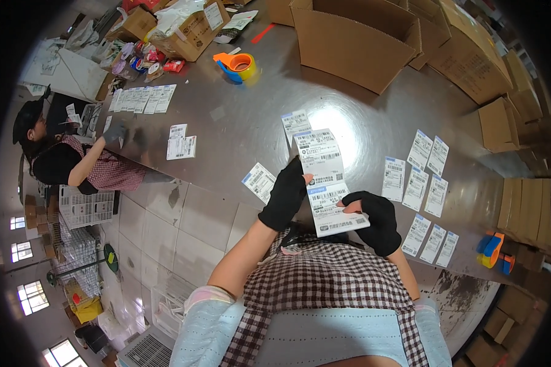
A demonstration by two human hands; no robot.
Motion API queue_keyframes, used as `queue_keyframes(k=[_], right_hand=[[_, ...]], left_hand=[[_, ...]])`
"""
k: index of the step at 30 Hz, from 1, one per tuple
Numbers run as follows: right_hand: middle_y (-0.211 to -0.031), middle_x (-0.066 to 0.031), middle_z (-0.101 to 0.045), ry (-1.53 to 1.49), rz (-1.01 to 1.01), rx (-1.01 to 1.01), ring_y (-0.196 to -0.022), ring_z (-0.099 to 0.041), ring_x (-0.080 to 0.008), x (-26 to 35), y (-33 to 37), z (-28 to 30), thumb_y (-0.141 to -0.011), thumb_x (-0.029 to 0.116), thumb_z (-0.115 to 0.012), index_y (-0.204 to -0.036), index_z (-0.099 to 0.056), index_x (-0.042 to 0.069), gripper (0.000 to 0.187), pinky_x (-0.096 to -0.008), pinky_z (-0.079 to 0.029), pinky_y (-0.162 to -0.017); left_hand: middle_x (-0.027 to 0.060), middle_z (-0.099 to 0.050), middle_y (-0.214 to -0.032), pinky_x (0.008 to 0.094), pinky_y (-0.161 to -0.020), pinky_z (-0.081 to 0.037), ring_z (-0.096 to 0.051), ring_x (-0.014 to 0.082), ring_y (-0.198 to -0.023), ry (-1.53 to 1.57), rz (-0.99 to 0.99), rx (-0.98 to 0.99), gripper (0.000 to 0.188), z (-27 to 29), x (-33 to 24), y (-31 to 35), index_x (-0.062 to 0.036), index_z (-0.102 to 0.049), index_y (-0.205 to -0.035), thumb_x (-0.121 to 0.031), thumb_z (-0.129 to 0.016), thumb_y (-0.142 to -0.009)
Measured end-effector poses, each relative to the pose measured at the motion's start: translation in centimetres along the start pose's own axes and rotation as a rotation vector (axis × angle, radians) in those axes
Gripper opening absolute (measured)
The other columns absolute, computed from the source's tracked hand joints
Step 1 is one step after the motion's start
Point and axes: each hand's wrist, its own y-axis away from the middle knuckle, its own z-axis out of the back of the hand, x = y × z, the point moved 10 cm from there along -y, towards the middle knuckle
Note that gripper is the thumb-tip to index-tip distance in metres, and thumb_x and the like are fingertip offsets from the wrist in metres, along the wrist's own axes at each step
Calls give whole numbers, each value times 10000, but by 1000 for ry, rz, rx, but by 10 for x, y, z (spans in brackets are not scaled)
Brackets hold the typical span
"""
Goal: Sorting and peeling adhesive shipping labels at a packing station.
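Handling of paper labels at a grey metal table [251, 131]. The left hand [286, 194], in a black knit glove with a bare thumb tip, held the left edge of a white, rectangular, printed paper label strip [324, 160] between thumb and fingers. The right hand [373, 223], gloved likewise, was closed on the strip's lower end, thumb on top and fingers beneath. The strip thus lay between the two hands, tilted over the table's near edge; whether further sheets lay under it could not be told.

To the right of the right hand, and apart from it, lay a cluster of five white labels [415, 188], with a row of three white labels [433, 243] nearer the wearer. Just left of the left hand lay a single white label [258, 182]; beyond that hand, another white label [296, 124] was partly covered by the strip's far end. Well to the left, a co-worker's grey-gloved hand [114, 131] was near a row of white labels [144, 99].

Judged by this layout, the sorting was partly done: several groups were already set out, while the labels in hand remained to be placed.
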Motion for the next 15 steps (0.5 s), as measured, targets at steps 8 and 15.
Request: queue_keyframes(k=[8,15], right_hand=[[-733,-89,-639,-47,-391,-167,-637,-595,-112,-34,-3,4,-754,131,-679,-919,-599,-19,237,-241,-467,-587],[-858,-107,-647,-302,-547,-63,-750,-603,-149,-70,6,-21,-739,133,-671,-1024,-597,-19,332,-280,-483,-650]], left_hand=[[110,-533,-1159,307,-909,-389,-506,168,-1046,-4,163,49,492,-32,-4,20,12,-409,-1257,-331,-439,-906],[99,-577,-1057,285,-841,-428,-542,152,-951,-124,174,-30,372,-34,-13,23,33,-470,-1178,-202,-488,-890]])
